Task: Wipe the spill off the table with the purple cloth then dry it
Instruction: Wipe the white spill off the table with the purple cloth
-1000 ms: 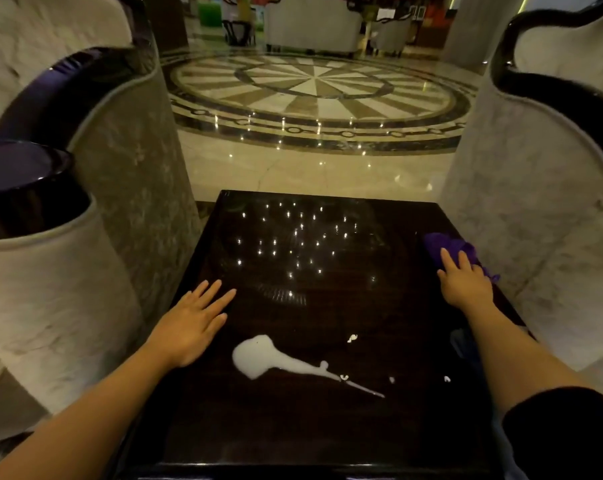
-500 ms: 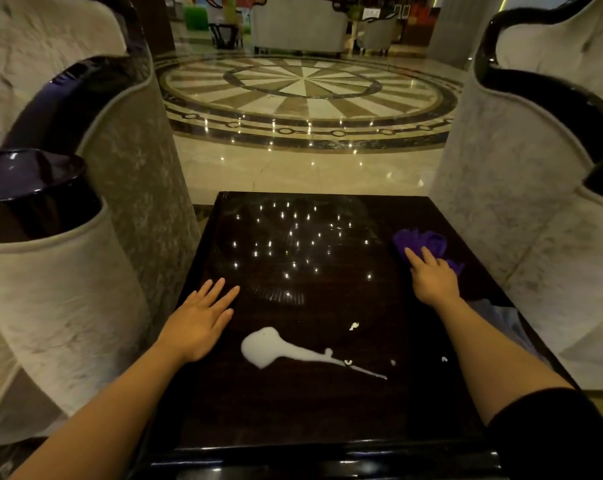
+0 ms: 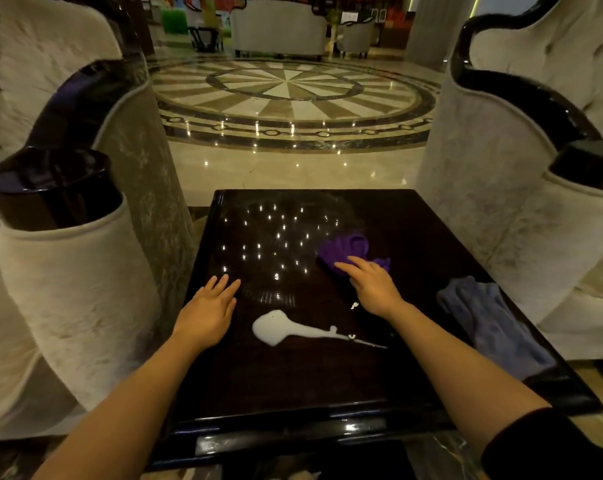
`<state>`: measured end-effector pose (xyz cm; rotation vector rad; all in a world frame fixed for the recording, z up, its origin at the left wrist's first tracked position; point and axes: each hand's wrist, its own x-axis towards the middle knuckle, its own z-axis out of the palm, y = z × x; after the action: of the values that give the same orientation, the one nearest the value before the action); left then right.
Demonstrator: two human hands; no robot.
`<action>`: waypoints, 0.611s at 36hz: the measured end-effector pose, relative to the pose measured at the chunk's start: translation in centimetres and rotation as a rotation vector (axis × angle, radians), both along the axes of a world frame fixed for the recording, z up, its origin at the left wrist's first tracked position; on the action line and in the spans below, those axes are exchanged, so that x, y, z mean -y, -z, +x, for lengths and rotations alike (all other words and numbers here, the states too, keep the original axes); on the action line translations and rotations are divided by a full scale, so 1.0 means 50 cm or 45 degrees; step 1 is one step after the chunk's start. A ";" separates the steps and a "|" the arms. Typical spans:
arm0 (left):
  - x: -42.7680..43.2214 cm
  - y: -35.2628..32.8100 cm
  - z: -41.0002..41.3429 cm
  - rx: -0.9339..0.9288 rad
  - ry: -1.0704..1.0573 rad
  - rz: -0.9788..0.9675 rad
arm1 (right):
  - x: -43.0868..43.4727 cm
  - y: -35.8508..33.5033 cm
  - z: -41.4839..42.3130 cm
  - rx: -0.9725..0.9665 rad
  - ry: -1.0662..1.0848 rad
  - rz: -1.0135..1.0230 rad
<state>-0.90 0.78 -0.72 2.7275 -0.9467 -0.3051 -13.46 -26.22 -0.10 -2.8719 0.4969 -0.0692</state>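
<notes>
The right hand lies spread, fingers extended over the near edge of the purple cloth, pressing on it rather than pinching it; whether any fold is caught underneath cannot be told. The left hand rests flat and open on the bench, holding nothing, just left of the spill. The cloth sits beyond and right of the spill, apart from it. The white puddle, with a thin tail and a few droplets trailing right, is untouched. A grey-blue cloth, probably for drying, lies well right of the spill near the bench edge. Risks: a sweep with a bunched cloth could smear liquid across the glossy top, miss the droplets, or push it off the near edge; the right forearm also passes close above the tail.
</notes>
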 end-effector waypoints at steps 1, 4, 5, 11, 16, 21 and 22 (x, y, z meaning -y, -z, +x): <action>0.000 0.000 0.000 -0.002 0.001 0.000 | -0.012 0.000 0.001 0.008 -0.035 0.007; -0.001 -0.001 -0.001 -0.004 0.013 0.019 | -0.046 0.000 0.001 0.017 -0.123 0.047; -0.003 -0.001 -0.002 -0.009 0.015 0.025 | -0.056 -0.001 0.000 0.020 -0.145 0.061; -0.015 -0.003 -0.016 -0.029 0.024 0.005 | -0.111 -0.004 0.002 -0.008 -0.262 0.151; -0.021 -0.004 -0.028 -0.017 0.027 0.002 | -0.156 -0.008 -0.003 -0.016 -0.321 0.272; -0.026 -0.001 -0.037 -0.014 0.007 -0.016 | -0.197 -0.012 -0.012 0.008 -0.405 0.396; -0.027 0.000 -0.039 -0.015 0.005 -0.022 | -0.203 -0.014 -0.013 0.003 -0.411 0.421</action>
<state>-2.85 2.15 -0.71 2.7059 -0.9478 -0.3119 -14.12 -16.08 0.58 -2.5852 0.0320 0.0582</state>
